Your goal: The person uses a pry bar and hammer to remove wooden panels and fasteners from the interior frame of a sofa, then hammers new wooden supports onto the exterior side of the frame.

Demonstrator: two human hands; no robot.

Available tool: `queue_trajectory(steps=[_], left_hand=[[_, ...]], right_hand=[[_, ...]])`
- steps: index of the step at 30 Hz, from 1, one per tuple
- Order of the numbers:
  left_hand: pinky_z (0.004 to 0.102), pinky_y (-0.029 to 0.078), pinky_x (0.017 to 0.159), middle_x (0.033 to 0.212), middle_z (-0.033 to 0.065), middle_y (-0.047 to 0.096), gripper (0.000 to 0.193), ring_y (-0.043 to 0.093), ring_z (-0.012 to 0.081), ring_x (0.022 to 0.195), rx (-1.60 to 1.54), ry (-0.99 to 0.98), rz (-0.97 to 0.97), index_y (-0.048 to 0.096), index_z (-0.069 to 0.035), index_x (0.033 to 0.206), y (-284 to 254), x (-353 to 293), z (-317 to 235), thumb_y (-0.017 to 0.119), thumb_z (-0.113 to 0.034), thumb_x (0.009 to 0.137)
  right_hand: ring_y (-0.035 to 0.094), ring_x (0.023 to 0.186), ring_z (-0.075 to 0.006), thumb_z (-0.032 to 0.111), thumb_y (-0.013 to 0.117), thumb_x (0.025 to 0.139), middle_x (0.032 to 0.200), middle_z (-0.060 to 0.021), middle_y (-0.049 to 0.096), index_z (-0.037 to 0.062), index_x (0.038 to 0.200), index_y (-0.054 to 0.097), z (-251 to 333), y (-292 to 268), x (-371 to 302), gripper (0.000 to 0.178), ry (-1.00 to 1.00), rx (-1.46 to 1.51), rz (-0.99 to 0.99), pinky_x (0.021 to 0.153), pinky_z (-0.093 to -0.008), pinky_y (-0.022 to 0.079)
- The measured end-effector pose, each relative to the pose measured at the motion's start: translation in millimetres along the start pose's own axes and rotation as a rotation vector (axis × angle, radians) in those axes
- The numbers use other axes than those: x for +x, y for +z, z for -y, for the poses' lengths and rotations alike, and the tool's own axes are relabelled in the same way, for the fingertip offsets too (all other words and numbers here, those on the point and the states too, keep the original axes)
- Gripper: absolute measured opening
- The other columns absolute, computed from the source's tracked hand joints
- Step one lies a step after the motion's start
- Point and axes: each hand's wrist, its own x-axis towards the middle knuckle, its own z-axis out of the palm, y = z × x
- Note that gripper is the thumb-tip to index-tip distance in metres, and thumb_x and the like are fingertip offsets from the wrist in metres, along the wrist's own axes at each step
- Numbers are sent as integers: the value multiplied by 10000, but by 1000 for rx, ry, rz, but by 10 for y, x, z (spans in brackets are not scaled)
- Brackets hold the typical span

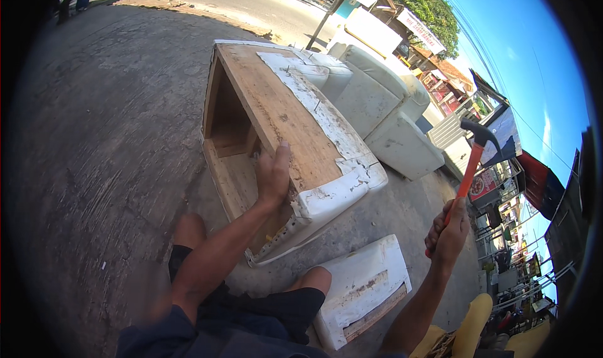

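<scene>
A claw hammer (470, 169) with an orange handle and dark head is raised at the right, my right hand (448, 232) closed around its handle. My left hand (273, 176) grips the near edge of a wooden sofa frame (276, 113), fingers on its top board and palm by the open hollow side. Torn white covering clings to the far edge and right corner of the frame. A few nails (317, 105) poke up from that covering strip. The hammer head is well apart from the frame.
By my knee lies a loose white-covered sofa part (370, 282) with bare wood along one edge. Behind the frame stand worn white sofa pieces (370, 94). Yellow foam (474, 320) sits at lower right. Concrete ground (113, 138) stretches left; stalls and clutter line the right.
</scene>
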Motion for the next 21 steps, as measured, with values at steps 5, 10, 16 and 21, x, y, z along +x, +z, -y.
queue_trajectory(steps=[5,10,16,21], left_hand=[[363,487,978,1208,203,676,478,657,248,1092,9,-76,16,560,93,1314,-82,42,-86,520,-300,1045],[365,484,978,1210,201,674,476,650,240,1102,-48,25,-8,563,91,1311,-34,-4,38,520,-305,1050],[357,486,985,1209,182,674,462,646,225,1108,22,-59,17,566,89,1309,-113,3,-108,519,-291,1051],[343,495,963,1185,171,683,458,654,214,1072,-76,-50,22,584,97,1283,-27,-1,-45,520,-293,1051]], right_hand=[[371,394,-108,498,424,1096,613,24,426,100,877,443,-191,382,-83,455,319,-923,395,336,-339,314],[322,355,-66,454,444,1097,567,44,392,119,876,467,-546,120,1,402,-91,22,5,312,-260,277],[593,585,-144,367,492,1096,669,-70,558,-12,1031,600,-1081,255,-146,400,-225,-798,157,566,-372,443],[320,420,-69,450,444,1105,613,33,397,110,922,473,-352,178,-278,387,-413,285,-195,366,-270,306]])
